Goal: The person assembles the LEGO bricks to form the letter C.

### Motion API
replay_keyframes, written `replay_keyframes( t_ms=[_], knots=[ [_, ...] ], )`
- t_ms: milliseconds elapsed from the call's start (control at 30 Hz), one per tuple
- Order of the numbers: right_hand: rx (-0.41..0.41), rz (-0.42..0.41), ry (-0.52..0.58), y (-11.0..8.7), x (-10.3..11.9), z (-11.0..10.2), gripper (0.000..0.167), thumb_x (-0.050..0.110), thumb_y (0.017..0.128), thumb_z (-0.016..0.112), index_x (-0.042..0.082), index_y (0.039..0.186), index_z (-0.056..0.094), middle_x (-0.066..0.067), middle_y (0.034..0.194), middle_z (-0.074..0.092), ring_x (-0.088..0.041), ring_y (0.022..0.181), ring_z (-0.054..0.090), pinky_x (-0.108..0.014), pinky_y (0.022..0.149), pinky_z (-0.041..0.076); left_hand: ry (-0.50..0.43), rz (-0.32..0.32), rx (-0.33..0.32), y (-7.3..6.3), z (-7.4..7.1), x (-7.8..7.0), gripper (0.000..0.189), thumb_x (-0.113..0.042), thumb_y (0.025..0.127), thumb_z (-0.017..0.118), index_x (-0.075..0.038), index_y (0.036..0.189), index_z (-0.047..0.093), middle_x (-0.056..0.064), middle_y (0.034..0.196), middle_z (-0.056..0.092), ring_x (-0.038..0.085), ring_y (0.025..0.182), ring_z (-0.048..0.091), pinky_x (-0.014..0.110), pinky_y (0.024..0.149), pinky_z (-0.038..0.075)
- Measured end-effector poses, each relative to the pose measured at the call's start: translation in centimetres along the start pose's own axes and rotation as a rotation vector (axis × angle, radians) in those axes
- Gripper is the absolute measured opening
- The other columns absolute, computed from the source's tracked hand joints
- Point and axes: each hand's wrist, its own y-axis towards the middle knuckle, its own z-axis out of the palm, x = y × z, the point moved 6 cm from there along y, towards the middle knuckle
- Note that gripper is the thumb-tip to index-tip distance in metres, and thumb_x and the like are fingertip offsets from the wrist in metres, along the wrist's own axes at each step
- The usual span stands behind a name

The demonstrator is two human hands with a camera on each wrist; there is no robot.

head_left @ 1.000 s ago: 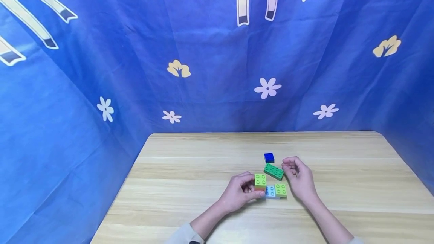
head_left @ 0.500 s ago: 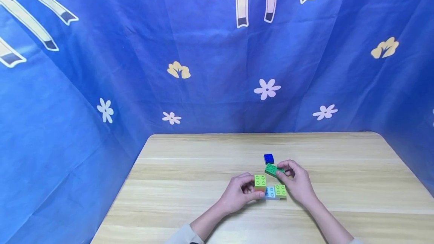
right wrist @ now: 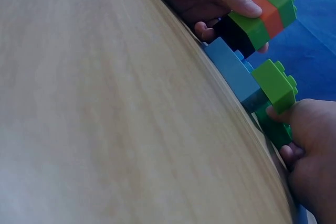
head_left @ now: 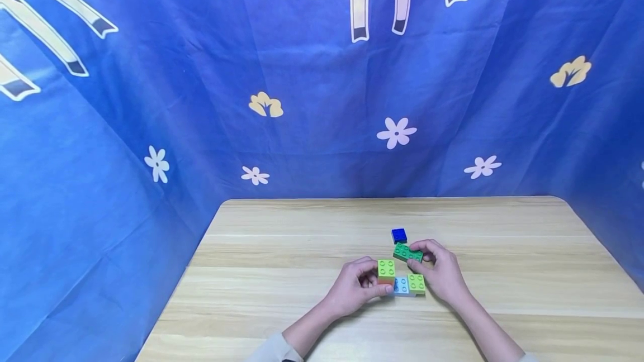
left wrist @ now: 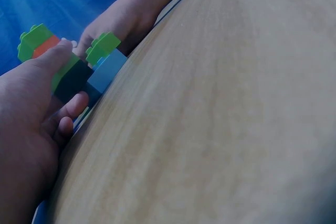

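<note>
My left hand grips a stack of toy building bricks, with lime green on top, then orange, green and a dark brick at the bottom. The stack stands at the left end of a light blue brick. On that brick's right end sits a lime green brick. Behind them, my right hand pinches a green brick between thumb and fingers. Farther back lies a small dark blue brick, close to the green one. Fingers partly hide the stack's left side.
The bricks are on a light wooden table with rounded far corners. A blue curtain printed with flowers and animal legs hangs behind the table and along its sides.
My right hand has moved left onto the green brick and taken hold of it. The green brick has turned slightly. My left hand and its stack have stayed in place.
</note>
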Motion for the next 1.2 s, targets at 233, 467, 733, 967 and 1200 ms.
replay_keyframes(
  t_ms=[233,467,733,967,1200],
  knots=[
    [-0.015,-0.010,0.010,0.0,-0.1,-0.1,0.023,0.011,0.091,0.084,0.013,0.113,0.076,0.000,0.110,0.074,-0.014,0.092,0.064,-0.026,0.083,0.054,0.000,0.006,0.004,0.0,0.0,0.1,0.021,-0.028,0.090,0.087,-0.017,0.103,0.075,-0.001,0.083,0.063,0.003,0.069,0.051,0.016,0.060,0.043],
    [-0.044,-0.045,0.074,0.0,0.2,-0.3,0.025,0.010,0.092,0.082,0.015,0.116,0.076,0.001,0.116,0.072,-0.012,0.096,0.066,-0.022,0.084,0.055,0.002,-0.004,0.011,0.1,0.0,0.0,0.021,-0.029,0.090,0.086,-0.018,0.104,0.075,0.000,0.084,0.063,0.003,0.070,0.051,0.016,0.060,0.042],
    [-0.047,-0.213,0.204,-0.2,2.4,-0.8,0.026,0.006,0.098,0.075,0.015,0.123,0.074,-0.004,0.126,0.069,-0.009,0.111,0.065,-0.019,0.095,0.053,0.014,0.024,0.005,0.0,0.0,0.0,0.023,-0.031,0.090,0.086,-0.016,0.105,0.076,-0.004,0.084,0.062,0.002,0.070,0.052,0.017,0.060,0.045],
    [0.033,-0.434,0.143,-1.3,7.3,-1.4,0.037,0.000,0.096,0.075,0.020,0.127,0.074,0.000,0.130,0.067,-0.013,0.125,0.061,-0.021,0.110,0.044,0.020,0.054,0.007,-0.1,0.0,-0.1,0.026,-0.031,0.091,0.085,-0.016,0.110,0.076,-0.007,0.085,0.062,0.000,0.070,0.052,0.017,0.059,0.046],
    [0.095,-0.646,0.088,-2.4,9.8,-1.3,0.043,-0.008,0.087,0.078,0.020,0.120,0.077,-0.002,0.125,0.066,-0.015,0.113,0.064,-0.018,0.098,0.050,0.006,0.034,0.019,-0.1,0.0,-0.2,0.031,-0.028,0.092,0.085,-0.018,0.120,0.076,-0.002,0.088,0.065,0.003,0.071,0.053,0.016,0.061,0.044]
  ],
)
